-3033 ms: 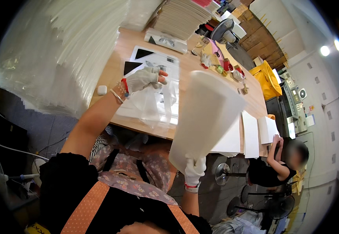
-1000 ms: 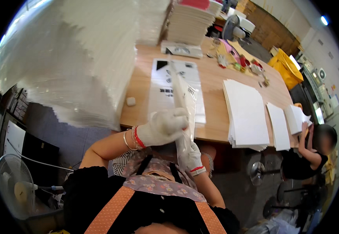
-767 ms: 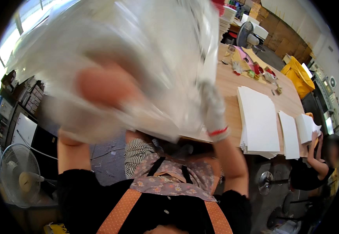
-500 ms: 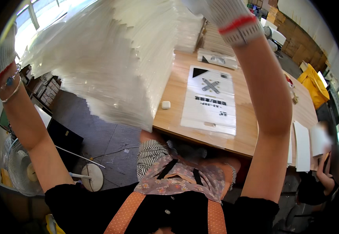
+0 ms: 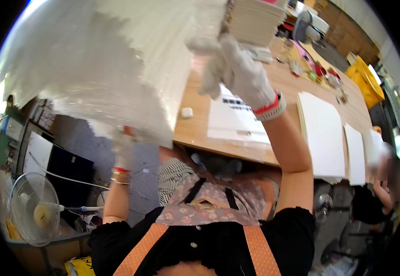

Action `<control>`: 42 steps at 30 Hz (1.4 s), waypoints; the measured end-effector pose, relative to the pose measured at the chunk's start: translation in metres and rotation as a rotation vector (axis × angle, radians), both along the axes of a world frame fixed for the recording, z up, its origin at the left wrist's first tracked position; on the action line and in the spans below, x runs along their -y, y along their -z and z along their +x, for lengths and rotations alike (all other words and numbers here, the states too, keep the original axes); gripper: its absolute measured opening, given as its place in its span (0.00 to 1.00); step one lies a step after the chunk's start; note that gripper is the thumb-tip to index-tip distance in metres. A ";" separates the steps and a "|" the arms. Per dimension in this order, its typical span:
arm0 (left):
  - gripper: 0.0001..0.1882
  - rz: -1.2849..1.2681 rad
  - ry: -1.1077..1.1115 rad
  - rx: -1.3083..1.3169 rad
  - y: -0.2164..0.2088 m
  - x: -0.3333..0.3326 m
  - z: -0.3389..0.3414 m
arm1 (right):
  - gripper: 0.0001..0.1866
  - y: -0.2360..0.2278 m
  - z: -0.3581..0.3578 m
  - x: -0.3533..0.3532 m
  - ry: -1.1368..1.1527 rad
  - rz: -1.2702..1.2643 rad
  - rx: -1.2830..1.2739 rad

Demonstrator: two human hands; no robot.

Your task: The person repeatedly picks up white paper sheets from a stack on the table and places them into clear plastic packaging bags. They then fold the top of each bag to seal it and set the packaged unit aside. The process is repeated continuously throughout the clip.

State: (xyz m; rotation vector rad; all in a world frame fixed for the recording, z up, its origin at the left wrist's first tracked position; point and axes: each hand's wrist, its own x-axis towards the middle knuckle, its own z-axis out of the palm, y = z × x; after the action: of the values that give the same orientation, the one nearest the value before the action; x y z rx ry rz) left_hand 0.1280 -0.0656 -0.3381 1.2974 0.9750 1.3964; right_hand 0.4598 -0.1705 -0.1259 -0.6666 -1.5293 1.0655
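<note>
A big fanned stack of clear plastic bags or sheets (image 5: 84,69) fills the upper left and overhangs the table's left edge. My left hand (image 5: 124,149), in a white glove with a red cuff, is at the stack's lower edge; motion smears its fingers, and I cannot tell whether it grips the plastic. Over the table, my right hand (image 5: 241,69), gloved the same way, has its fingers apart, with nothing visible in them. Beneath it lies a flat white bag with black print (image 5: 236,122), its upper part hidden by that hand.
On the wooden table (image 5: 195,92) are a small white case (image 5: 187,112), a tall pile of flat sheets (image 5: 255,25), stacked white sheets (image 5: 322,138) and scattered small items (image 5: 317,69). A fan (image 5: 34,209) stands at left. Another person's arm (image 5: 384,195) shows at far right.
Both hands have come down and closer to me from raised positions, the left moving inward to the stack's lower edge. The view has shifted, showing more of the table's right side.
</note>
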 end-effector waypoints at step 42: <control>0.12 -0.321 0.975 -0.099 0.013 -0.012 0.391 | 0.17 0.303 0.129 0.013 0.979 -0.122 0.737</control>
State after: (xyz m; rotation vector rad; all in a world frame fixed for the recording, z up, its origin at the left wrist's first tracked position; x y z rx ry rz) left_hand 0.5189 -0.0540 -0.3515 1.3178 0.4597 0.4109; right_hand 0.5889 -0.1838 -0.4286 -1.7915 -1.4111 0.1382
